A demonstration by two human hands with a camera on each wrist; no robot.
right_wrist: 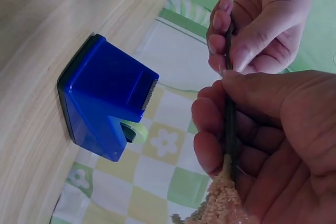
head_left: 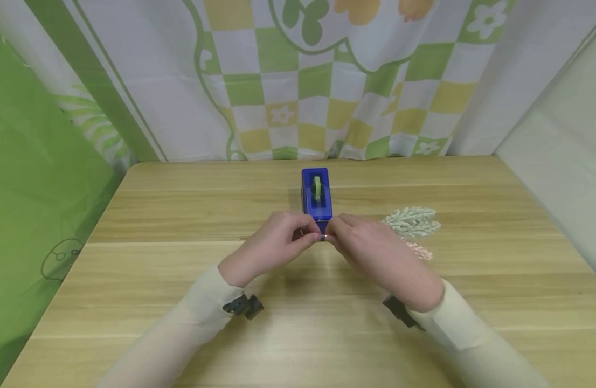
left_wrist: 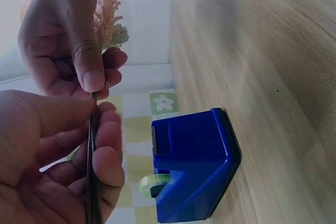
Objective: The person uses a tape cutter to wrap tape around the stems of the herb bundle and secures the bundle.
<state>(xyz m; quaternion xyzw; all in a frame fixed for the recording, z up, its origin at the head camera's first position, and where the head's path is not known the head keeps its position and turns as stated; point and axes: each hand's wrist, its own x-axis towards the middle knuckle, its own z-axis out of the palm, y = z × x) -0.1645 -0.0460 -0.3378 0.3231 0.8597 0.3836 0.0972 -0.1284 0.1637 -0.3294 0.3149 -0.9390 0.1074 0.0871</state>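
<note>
Between them, both hands hold a thin bundle of dark flower stems [right_wrist: 230, 124] above the table, just in front of a blue tape dispenser [head_left: 307, 207]. The left hand [head_left: 274, 245] pinches the stems toward their bare wire ends, thumb against curled fingers. Closer to the blossoms, the right hand [head_left: 371, 250] grips the same bundle, its thumb tip nearly meeting the left one. A pale green sprig [head_left: 414, 221] and a peach sprig [head_left: 419, 250] stick out past the right hand. A small shiny bit shows on the stems between the thumbs in the right wrist view.
The dispenser carries a green-rimmed tape roll [head_left: 317, 188], and its toothed cutter [right_wrist: 150, 95] faces the hands. Wood-grain tabletop [head_left: 181, 194] lies beneath. A checked curtain [head_left: 278, 81] hangs behind the far edge, with a green cloth [head_left: 31, 161] at left.
</note>
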